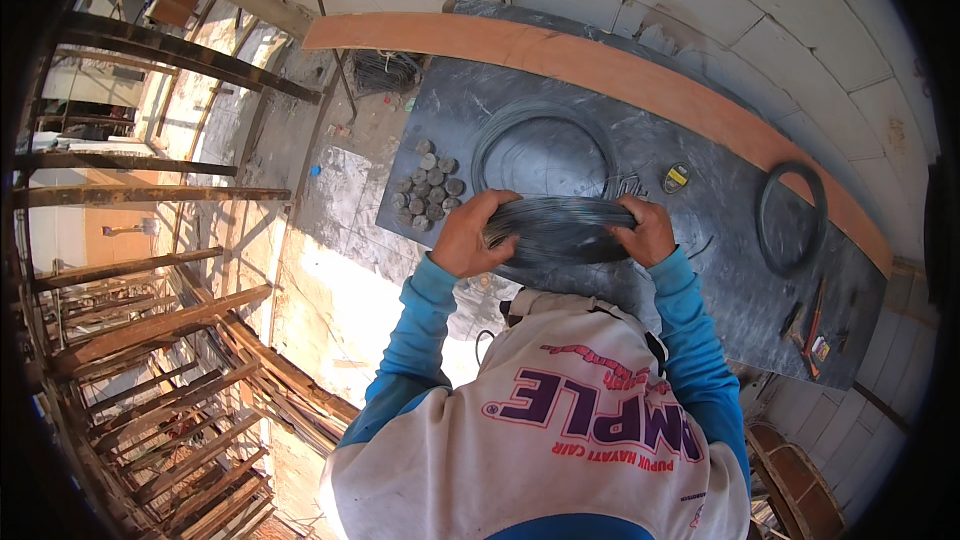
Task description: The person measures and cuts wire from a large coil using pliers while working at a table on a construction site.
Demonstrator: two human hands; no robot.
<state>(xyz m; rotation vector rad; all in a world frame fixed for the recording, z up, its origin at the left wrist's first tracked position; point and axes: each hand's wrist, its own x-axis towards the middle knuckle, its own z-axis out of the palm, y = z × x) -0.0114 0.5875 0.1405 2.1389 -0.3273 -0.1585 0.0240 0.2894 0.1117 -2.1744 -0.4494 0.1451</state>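
Note:
Between my two hands I hold a bundled coil of thin dark wire (560, 225), close to my body and over the near edge of a dark board (650, 140). My left hand (475, 233) wraps round the coil's left end, thumb on the near side. At the right end, my right hand (648, 232) grips it with the fingers curled over. Just beyond the held coil, a looser, wider wire coil (545, 110) lies flat on the board. Short metal pieces (628, 186) lie near my right hand.
Several grey round blocks (430, 180) cluster left on the board. A yellow-and-black tape measure (677, 177) and another wire coil (764, 225) lie right, with a red-handled tool (814, 325) farther along. An orange-brown plank (500, 40) runs along the back. Timber framing (150, 195) stands left.

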